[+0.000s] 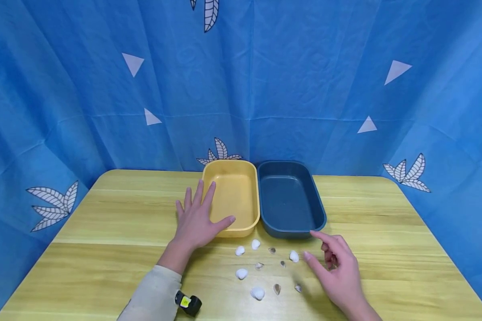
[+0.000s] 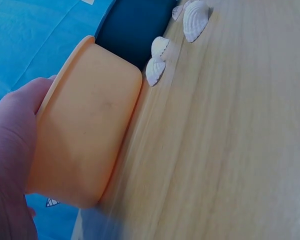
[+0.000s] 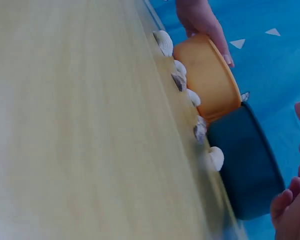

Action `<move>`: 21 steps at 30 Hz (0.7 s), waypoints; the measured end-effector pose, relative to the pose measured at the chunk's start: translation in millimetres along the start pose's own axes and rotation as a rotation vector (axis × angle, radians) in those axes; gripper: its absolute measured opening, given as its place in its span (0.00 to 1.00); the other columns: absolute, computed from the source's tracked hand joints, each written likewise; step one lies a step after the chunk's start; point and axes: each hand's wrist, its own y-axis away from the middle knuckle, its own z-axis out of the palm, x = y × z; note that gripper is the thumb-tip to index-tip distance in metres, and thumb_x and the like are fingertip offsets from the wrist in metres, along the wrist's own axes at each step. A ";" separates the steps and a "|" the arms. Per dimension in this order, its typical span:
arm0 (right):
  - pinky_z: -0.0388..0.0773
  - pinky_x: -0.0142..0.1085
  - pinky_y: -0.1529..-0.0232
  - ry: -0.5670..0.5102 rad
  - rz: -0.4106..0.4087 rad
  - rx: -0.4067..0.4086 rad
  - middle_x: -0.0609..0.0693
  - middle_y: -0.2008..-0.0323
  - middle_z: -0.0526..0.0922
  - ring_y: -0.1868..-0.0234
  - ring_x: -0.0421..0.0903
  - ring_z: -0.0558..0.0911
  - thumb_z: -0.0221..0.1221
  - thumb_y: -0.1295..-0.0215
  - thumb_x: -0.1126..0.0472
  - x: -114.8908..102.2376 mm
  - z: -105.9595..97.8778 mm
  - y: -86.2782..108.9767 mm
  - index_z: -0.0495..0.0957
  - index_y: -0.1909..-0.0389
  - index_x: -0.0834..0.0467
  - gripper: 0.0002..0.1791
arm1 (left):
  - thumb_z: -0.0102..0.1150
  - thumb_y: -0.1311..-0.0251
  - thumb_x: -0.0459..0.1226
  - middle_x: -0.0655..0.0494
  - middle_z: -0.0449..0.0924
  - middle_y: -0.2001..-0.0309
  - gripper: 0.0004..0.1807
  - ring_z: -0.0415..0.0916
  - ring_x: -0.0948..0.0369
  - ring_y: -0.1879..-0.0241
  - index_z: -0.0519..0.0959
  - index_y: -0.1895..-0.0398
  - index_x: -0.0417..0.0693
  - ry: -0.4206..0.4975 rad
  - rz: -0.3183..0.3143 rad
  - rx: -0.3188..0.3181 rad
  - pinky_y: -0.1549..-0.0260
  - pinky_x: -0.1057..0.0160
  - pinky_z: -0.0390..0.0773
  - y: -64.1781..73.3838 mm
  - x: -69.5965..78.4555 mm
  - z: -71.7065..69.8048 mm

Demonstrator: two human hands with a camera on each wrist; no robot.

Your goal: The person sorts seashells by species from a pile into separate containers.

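A yellow plastic tray [image 1: 238, 196] sits near the back of the table, side by side with a dark blue tray [image 1: 291, 198]. My left hand [image 1: 194, 223] rests at the yellow tray's left side, fingers spread along it and thumb over the near rim. Close to the near right corner of the blue tray is my right hand [image 1: 339, 272], holding nothing. Its forefinger and thumb stand apart while the other fingers curl loosely. A white seashell [image 1: 294, 256] lies just left of that thumb. Nothing lies inside either tray.
Several loose shells are scattered in front of the trays, among them a larger white shell [image 1: 258, 293] and a small brownish shell [image 1: 277, 289]. The wooden table [image 1: 116, 232] backs onto a blue patterned curtain [image 1: 249, 80].
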 end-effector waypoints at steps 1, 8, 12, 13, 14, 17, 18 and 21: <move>0.65 0.34 0.80 -0.029 0.026 -0.008 0.52 0.69 0.69 0.75 0.44 0.67 0.74 0.52 0.75 1.6 1.3 1.0 0.82 0.46 0.60 0.28 | 0.54 0.47 0.74 0.48 0.36 0.20 0.58 0.32 0.36 0.25 0.45 0.18 0.62 0.008 -0.002 -0.001 0.37 0.26 0.34 0.2 -0.4 -0.2; 0.61 0.35 0.85 -0.172 0.269 -0.110 0.55 0.76 0.66 0.82 0.37 0.60 0.72 0.47 0.74 10.1 5.4 7.3 0.83 0.52 0.63 0.20 | 0.54 0.49 0.74 0.46 0.39 0.20 0.60 0.36 0.37 0.25 0.47 0.18 0.58 0.068 0.012 -0.027 0.36 0.27 0.34 3.8 -4.0 -1.3; 0.62 0.32 0.83 -0.102 0.359 -0.196 0.52 0.78 0.66 0.81 0.36 0.60 0.74 0.47 0.67 12.4 5.5 5.6 0.84 0.55 0.58 0.17 | 0.54 0.49 0.75 0.46 0.39 0.20 0.61 0.38 0.38 0.25 0.48 0.19 0.54 0.092 0.029 -0.031 0.36 0.27 0.35 6.4 -7.1 -0.8; 0.63 0.31 0.82 -0.082 0.373 -0.217 0.51 0.78 0.66 0.81 0.36 0.61 0.74 0.47 0.65 13.0 5.7 4.0 0.85 0.55 0.57 0.17 | 0.54 0.49 0.75 0.46 0.39 0.20 0.61 0.38 0.38 0.25 0.48 0.19 0.53 0.099 0.034 -0.028 0.36 0.27 0.36 6.6 -7.6 -1.1; 0.63 0.31 0.81 -0.064 0.385 -0.238 0.50 0.78 0.67 0.81 0.36 0.61 0.75 0.48 0.64 13.5 6.0 2.2 0.85 0.55 0.56 0.17 | 0.54 0.49 0.75 0.47 0.39 0.20 0.61 0.38 0.39 0.25 0.48 0.19 0.53 0.107 0.035 -0.025 0.35 0.28 0.36 6.6 -8.3 -1.1; 0.64 0.31 0.80 -0.036 0.402 -0.284 0.47 0.78 0.67 0.81 0.37 0.62 0.76 0.49 0.63 15.0 6.4 -2.7 0.85 0.56 0.55 0.18 | 0.55 0.50 0.75 0.47 0.39 0.20 0.62 0.39 0.40 0.25 0.48 0.19 0.51 0.134 0.044 -0.014 0.35 0.29 0.38 5.9 -10.1 -1.6; 0.64 0.31 0.80 -0.031 0.402 -0.293 0.47 0.78 0.67 0.81 0.37 0.62 0.76 0.49 0.63 15.5 6.2 -3.9 0.86 0.56 0.55 0.18 | 0.55 0.50 0.75 0.48 0.39 0.20 0.63 0.39 0.41 0.24 0.48 0.19 0.51 0.143 0.041 -0.013 0.35 0.29 0.38 5.4 -10.6 -1.6; 0.64 0.31 0.80 -0.030 0.395 -0.311 0.47 0.79 0.67 0.81 0.37 0.62 0.76 0.50 0.64 17.2 5.7 -6.8 0.85 0.56 0.56 0.19 | 0.57 0.51 0.75 0.49 0.38 0.20 0.64 0.39 0.42 0.24 0.48 0.19 0.50 0.174 0.034 -0.015 0.34 0.31 0.39 4.5 -11.6 -1.6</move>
